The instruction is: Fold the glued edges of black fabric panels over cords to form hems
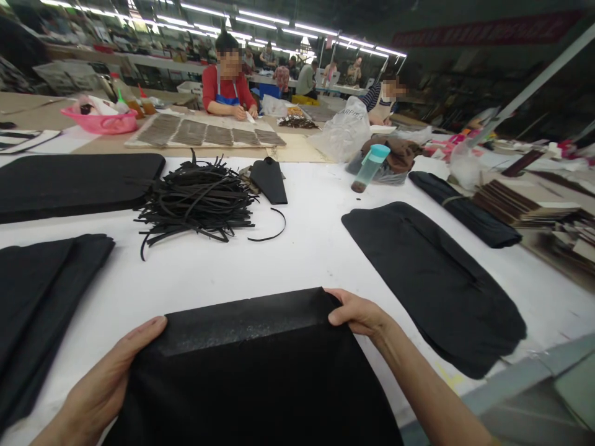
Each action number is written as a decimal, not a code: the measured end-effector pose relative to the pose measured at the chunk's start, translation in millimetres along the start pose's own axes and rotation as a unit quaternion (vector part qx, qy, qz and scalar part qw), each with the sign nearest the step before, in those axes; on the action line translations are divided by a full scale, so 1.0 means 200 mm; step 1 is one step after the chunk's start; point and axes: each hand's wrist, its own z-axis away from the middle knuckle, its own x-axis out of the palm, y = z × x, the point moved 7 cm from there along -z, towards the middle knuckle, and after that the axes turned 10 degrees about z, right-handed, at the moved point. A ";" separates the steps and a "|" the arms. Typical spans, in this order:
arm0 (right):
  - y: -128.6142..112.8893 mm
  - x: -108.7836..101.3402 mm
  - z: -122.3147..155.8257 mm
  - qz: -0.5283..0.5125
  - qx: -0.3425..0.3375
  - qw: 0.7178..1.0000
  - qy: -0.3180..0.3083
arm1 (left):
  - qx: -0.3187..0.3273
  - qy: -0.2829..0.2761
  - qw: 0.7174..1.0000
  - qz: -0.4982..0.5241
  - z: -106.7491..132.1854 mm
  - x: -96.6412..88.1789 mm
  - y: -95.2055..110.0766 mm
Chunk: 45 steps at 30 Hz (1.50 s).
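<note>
My left hand [105,375] and right hand [357,313] pinch the far corners of a black fabric piece [260,384], close before me at the white surface [297,263]; black strips [199,201] lie beyond.

Your left hand [100,381] and right hand [357,313] are bare, with slim thumbs [145,335] and slender wrists [383,329]. Your right forearm [421,378] is bare too, broadening toward the lower edge of view.
</note>
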 end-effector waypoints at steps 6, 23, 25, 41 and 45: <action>0.01 -0.02 0.00 -0.021 -0.004 1.000 0.002 | 0.000 -0.028 0.999 -0.022 -0.05 0.02 -0.02; 0.03 -0.01 -0.01 -0.046 0.017 0.999 0.010 | 0.051 -0.022 0.994 -0.092 -0.17 -0.04 -0.02; 0.02 0.00 -0.01 -0.048 0.016 0.999 0.012 | 0.053 -0.021 0.994 -0.098 -0.17 -0.04 -0.02; 0.03 0.02 0.00 -0.075 0.039 0.996 0.027 | 0.091 0.003 0.990 -0.112 -0.15 -0.06 0.01; 0.02 0.05 -0.01 -0.073 0.023 0.996 0.045 | 0.093 0.000 0.990 -0.106 -0.14 -0.06 0.02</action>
